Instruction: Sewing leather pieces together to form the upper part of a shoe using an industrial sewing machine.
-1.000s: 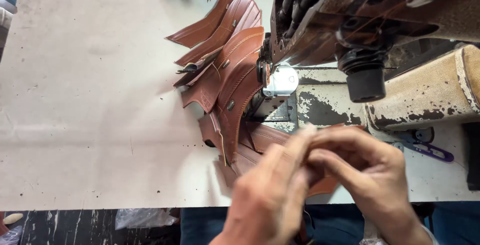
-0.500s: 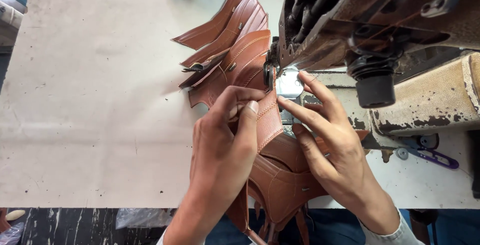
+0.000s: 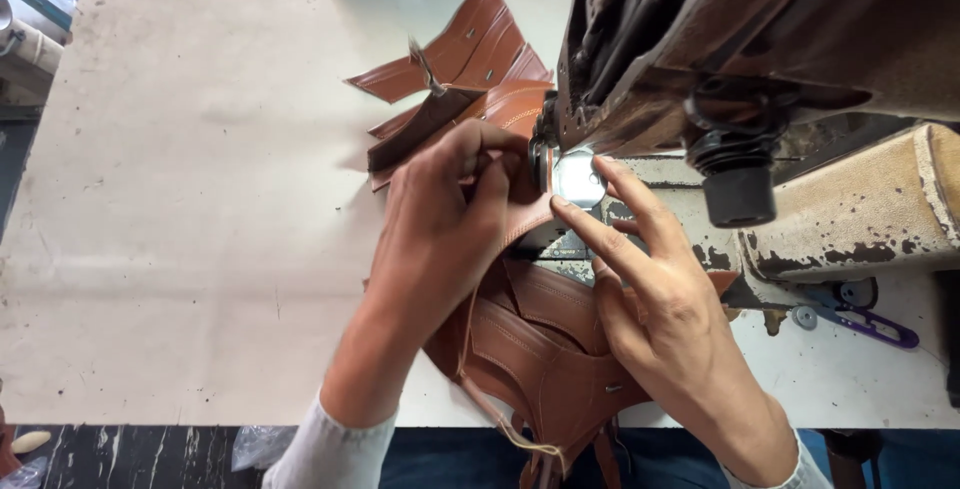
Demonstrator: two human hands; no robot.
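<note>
Pinching the edge of the brown leather piece [image 3: 545,344] at the needle area, left hand [image 3: 440,224] has fingers closed on the strip right beside the presser foot [image 3: 545,154]. Right hand [image 3: 650,289] lies flat and open on the same piece, index and middle fingers spread, tips just beside the lit spot under the sewing machine head [image 3: 740,39]. Leather sits partly under the foot, its bulk hanging off the near table edge toward the person, loose thread trailing. Stack of finished brown pieces [image 3: 460,69] fans out behind the foot on the pale table [image 3: 180,199]. Purple thread snips [image 3: 870,324] lie right of the machine base. To do this well: keep the edge square to the foot, fingertips clear of the needle, feed flat with even tension.
</note>
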